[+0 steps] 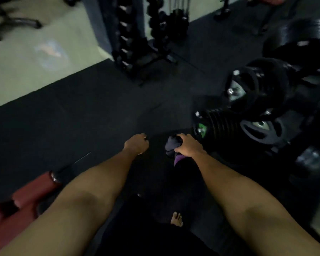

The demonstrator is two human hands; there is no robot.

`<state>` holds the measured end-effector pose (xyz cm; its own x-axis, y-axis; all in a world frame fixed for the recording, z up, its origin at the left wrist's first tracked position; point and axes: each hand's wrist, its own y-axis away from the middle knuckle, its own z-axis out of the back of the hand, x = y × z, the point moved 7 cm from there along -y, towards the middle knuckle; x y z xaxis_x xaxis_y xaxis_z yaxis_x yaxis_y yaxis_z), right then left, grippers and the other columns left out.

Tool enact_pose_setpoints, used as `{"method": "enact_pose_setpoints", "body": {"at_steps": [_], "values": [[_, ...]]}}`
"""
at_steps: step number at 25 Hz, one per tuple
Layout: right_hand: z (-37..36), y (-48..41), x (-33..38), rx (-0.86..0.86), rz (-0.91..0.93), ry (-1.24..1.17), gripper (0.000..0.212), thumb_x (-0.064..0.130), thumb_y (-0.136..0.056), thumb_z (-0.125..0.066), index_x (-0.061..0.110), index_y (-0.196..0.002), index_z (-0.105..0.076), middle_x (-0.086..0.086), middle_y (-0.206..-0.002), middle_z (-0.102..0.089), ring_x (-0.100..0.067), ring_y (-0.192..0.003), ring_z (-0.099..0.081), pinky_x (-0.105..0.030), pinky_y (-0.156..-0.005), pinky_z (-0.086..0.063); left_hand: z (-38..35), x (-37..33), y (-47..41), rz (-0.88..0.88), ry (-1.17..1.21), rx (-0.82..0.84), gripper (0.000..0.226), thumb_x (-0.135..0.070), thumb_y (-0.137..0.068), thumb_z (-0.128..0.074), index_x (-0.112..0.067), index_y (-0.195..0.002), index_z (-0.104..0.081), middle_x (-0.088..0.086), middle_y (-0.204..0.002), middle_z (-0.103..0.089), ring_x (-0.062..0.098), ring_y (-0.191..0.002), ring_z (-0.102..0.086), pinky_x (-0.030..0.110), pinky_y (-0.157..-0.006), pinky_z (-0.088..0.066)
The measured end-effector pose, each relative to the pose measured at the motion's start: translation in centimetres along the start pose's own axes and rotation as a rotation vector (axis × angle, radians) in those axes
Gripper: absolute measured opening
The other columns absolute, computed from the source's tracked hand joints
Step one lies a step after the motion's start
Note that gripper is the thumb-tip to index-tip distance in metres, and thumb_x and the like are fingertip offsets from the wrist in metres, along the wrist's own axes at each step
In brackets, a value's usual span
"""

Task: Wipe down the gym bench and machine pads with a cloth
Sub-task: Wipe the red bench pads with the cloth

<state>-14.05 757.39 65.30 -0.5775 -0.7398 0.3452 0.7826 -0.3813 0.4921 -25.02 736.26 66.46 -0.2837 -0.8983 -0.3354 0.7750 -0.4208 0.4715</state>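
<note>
My right hand (187, 145) grips a bunched purple and grey cloth (172, 147), held out in front of me above the dark rubber floor. My left hand (137, 144) is stretched out beside it, fingers curled into a fist with nothing in it. A red padded bench (24, 202) with a roller pad end lies at the lower left, below my left forearm. Neither hand touches the bench. The view is dim and blurred.
A rack of black weight plates (248, 115) stands to the right, close to my right hand. Dumbbell racks (135, 39) rise at the back centre. A pale floor area (35, 52) with a chair base lies at the upper left. My bare foot (176, 218) shows below.
</note>
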Motion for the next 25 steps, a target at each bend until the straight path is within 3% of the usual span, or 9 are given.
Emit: {"method": "enact_pose_setpoints", "body": {"at_steps": [4,15,25], "values": [[-0.1,-6.4,10.3,0.054,0.194,0.120,0.069,0.043,-0.087,-0.070,0.036,-0.149,-0.039,-0.003,-0.143,-0.042,-0.034,-0.126,-0.054,-0.046,-0.099,-0.049,3.7,7.2,-1.2,0.195,0.105,-0.072,0.045,-0.032,-0.099,-0.041,-0.019,-0.141,-0.049,0.010,-0.142,-0.054,0.031,-0.124,-0.055,0.042,-0.098,-0.044],[-4.2,-16.2,41.3,0.156,0.604,0.380,0.061,0.041,-0.085,-0.072,0.039,-0.141,-0.047,0.003,-0.139,-0.039,-0.033,-0.116,-0.056,-0.046,-0.093,-0.052,15.1,28.3,-4.2,0.508,0.360,-0.270,0.047,-0.036,-0.098,-0.044,-0.019,-0.142,-0.049,0.013,-0.141,-0.055,0.034,-0.125,-0.055,0.043,-0.100,-0.045],[-14.2,-20.7,66.3,0.311,0.978,0.552,0.060,0.041,-0.087,-0.065,0.042,-0.144,-0.045,0.002,-0.144,-0.042,-0.035,-0.123,-0.054,-0.042,-0.097,-0.050,19.9,46.8,-2.1,0.908,0.559,-0.436,0.046,-0.036,-0.096,-0.047,-0.021,-0.139,-0.053,0.010,-0.143,-0.055,0.032,-0.128,-0.054,0.042,-0.103,-0.044]]}}
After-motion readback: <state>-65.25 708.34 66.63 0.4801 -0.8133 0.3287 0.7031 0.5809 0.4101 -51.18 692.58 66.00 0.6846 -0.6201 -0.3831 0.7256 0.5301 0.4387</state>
